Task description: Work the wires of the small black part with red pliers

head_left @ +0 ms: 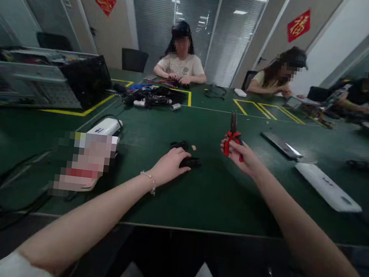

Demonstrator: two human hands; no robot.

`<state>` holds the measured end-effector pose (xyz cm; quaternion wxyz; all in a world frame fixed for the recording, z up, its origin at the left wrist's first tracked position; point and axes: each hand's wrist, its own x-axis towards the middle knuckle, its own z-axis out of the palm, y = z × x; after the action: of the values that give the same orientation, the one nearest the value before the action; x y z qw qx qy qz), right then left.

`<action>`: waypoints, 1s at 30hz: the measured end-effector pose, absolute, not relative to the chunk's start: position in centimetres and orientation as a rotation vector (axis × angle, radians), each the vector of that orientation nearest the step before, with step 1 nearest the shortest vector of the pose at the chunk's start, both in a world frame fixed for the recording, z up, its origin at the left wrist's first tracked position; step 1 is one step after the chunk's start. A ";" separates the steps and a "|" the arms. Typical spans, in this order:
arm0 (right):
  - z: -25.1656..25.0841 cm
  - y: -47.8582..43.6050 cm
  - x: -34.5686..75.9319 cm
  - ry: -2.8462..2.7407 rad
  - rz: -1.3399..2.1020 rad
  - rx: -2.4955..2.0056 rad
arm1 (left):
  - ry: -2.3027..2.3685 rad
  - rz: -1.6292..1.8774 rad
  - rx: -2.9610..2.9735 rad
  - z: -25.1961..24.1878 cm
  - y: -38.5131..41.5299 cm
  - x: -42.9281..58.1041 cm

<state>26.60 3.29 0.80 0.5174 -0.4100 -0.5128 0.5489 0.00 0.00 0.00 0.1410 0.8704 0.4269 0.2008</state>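
My right hand point(244, 156) is closed round the red handles of long-nose pliers point(233, 126), raised above the green table with the jaws pointing up and away. Lower and to the left, my left hand point(169, 165) rests at the tabletop. Its thumb and fingers are closed on a small black plastic-looking part point(191, 162), partly hidden by the fingers. Just beyond those fingers lies a second black piece point(179, 144), whose kind I cannot make out. A tiny pale chip point(193, 148) sits between the left hand and the pliers.
An open computer case point(27, 83) stands at the far left. Tangled black cables point(156, 96) lie ahead. A white power bank point(327, 187) and a phone point(282, 145) are on the right; another white device point(106, 126) is left. Several people sit across the table.
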 end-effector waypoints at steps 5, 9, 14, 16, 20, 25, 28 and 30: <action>0.1 3.8 27.0 -1.669 0.737 -1.157 | 1.242 0.579 2.394 0.6 0.0 -0.1; 1.0 3.2 27.1 -2.186 -0.039 -1.239 | 1.249 0.547 2.344 1.0 -0.2 -0.3; 1.8 2.1 26.2 -2.432 -0.401 -1.194 | 1.242 0.581 2.365 0.8 -0.1 -0.4; 1.8 1.9 26.0 -2.466 -0.412 -1.157 | 1.244 0.584 2.365 0.7 0.0 -0.4; 1.6 2.1 26.0 -2.512 -0.409 -1.108 | 1.257 0.595 2.344 0.6 0.1 -0.4; 1.3 2.2 26.3 -2.514 -0.454 -1.160 | 1.280 0.628 2.310 0.5 0.1 -0.2; 1.1 2.1 26.0 -2.480 -0.449 -1.180 | 1.276 0.649 2.303 0.4 0.0 -0.2; 1.0 2.0 25.6 -2.447 -0.395 -1.191 | 1.262 0.657 2.319 0.2 0.0 -0.2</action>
<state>25.62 1.97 1.00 0.1946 -0.4247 -0.8729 -0.1408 -0.17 0.04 0.17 0.2088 0.8337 0.4535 0.2361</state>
